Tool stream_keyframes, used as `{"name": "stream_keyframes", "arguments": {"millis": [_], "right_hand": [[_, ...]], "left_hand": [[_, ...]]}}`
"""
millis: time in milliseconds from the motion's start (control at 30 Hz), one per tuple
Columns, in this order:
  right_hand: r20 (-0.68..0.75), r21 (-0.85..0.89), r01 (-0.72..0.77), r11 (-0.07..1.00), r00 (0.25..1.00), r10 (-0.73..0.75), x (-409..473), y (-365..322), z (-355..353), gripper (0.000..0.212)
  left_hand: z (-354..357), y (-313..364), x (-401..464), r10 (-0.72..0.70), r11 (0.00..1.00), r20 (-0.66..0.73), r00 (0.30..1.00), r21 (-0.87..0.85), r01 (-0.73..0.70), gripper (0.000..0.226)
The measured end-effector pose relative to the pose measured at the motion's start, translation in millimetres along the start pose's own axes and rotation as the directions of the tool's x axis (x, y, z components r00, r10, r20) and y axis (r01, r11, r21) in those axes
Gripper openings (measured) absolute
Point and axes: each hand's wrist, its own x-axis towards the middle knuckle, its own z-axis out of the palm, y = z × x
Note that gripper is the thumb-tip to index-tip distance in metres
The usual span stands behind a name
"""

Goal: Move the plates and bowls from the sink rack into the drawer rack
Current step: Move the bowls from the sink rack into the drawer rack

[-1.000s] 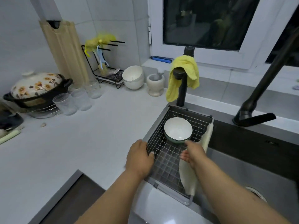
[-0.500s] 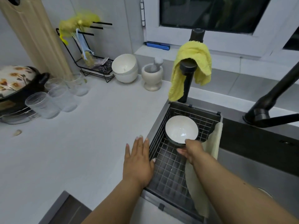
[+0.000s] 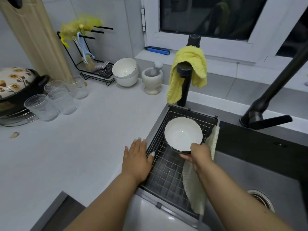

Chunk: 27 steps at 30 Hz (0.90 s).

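Bowl pinched at near rim, ready to lift

Bowl [image 3: 183,133] sits in the sink rack [image 3: 168,165], far end, white inside with a dark rim; possibly two stacked, can't tell. Right hand [image 3: 198,155] clamps the near rim, thumb over the edge, fingers under. Left hand [image 3: 137,157] lies flat, fingers straight, on the countertop [image 3: 83,139] at the rack's left edge, holding nothing. Beige cloth [image 3: 193,189] hangs over the rack's right side. Advice: lift straight up, keep level, support the base if stacked, avoid snagging the cloth. Drawer rack not in view.
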Motion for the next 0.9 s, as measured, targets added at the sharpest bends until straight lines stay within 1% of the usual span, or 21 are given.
{"name": "stream_keyframes", "arguments": {"millis": [67, 100, 133, 167, 200, 233, 300, 333, 367, 533, 600, 700, 767, 800, 900], "right_hand": [[0.027, -0.043, 0.061, 0.997, 0.998, -0.060, -16, -4, -7, 0.049], [0.044, -0.079, 0.093, 0.992, 0.995, -0.090, -25, -5, -10, 0.048], [0.059, -0.126, 0.130, 0.983, 0.991, -0.124, -34, -7, -13, 0.046], [0.082, -0.172, 0.170, 0.970, 0.984, -0.158, -44, -8, -16, 0.041], [0.114, -0.209, 0.207, 0.956, 0.976, -0.187, -53, -9, -18, 0.037], [0.148, -0.235, 0.236, 0.943, 0.967, -0.206, -64, -10, -20, 0.035], [0.218, -0.269, 0.275, 0.923, 0.951, -0.220, -85, -12, -23, 0.030], [0.251, -0.281, 0.293, 0.914, 0.941, -0.224, -96, -11, -25, 0.026], [0.282, -0.285, 0.311, 0.907, 0.931, -0.231, -106, -10, -27, 0.022], [0.461, -0.236, 0.423, 0.875, 0.841, -0.283, -149, 1, -36, 0.011], [0.517, -0.213, 0.411, 0.887, 0.817, -0.254, -159, 7, -35, 0.015], [0.637, -0.211, 0.305, 0.929, 0.763, -0.106, -181, 23, -28, 0.026], [0.693, -0.235, 0.235, 0.943, 0.721, -0.007, -199, 37, -21, 0.040], [0.711, -0.256, 0.230, 0.939, 0.703, 0.022, -209, 43, -18, 0.041], [0.761, -0.313, 0.256, 0.914, 0.643, 0.081, -235, 61, -10, 0.038]], "left_hand": [[-8, 9, -3, -0.058, 0.980, -0.080, 0.995, -0.197, 0.042, 0.065], [-13, 16, -7, -0.090, 0.948, -0.119, 0.989, -0.313, 0.049, 0.064], [-18, 22, -10, -0.125, 0.897, -0.136, 0.983, -0.439, 0.054, 0.063], [-22, 29, -14, -0.158, 0.824, -0.124, 0.980, -0.564, 0.062, 0.062], [-27, 36, -18, -0.186, 0.731, -0.082, 0.979, -0.677, 0.082, 0.061], [-32, 42, -23, -0.200, 0.623, -0.025, 0.980, -0.775, 0.107, 0.059], [-38, 52, -37, -0.194, 0.356, 0.098, 0.976, -0.920, 0.163, 0.050], [-41, 55, -47, -0.190, 0.220, 0.150, 0.970, -0.957, 0.191, 0.045], [-44, 56, -57, -0.192, 0.114, 0.182, 0.964, -0.972, 0.206, 0.040], [-50, 46, -107, -0.270, -0.239, 0.253, 0.929, -0.952, 0.190, 0.036], [-50, 40, -126, -0.311, -0.312, 0.285, 0.907, -0.932, 0.186, 0.033], [-50, 28, -162, -0.355, -0.372, 0.279, 0.892, -0.918, 0.139, 0.043], [-52, 19, -190, -0.402, -0.380, 0.267, 0.876, -0.919, 0.106, 0.040], [-53, 12, -203, -0.434, -0.375, 0.262, 0.862, -0.923, 0.092, 0.038], [-52, -9, -241, -0.533, -0.337, 0.235, 0.813, -0.940, 0.051, 0.037]]}}
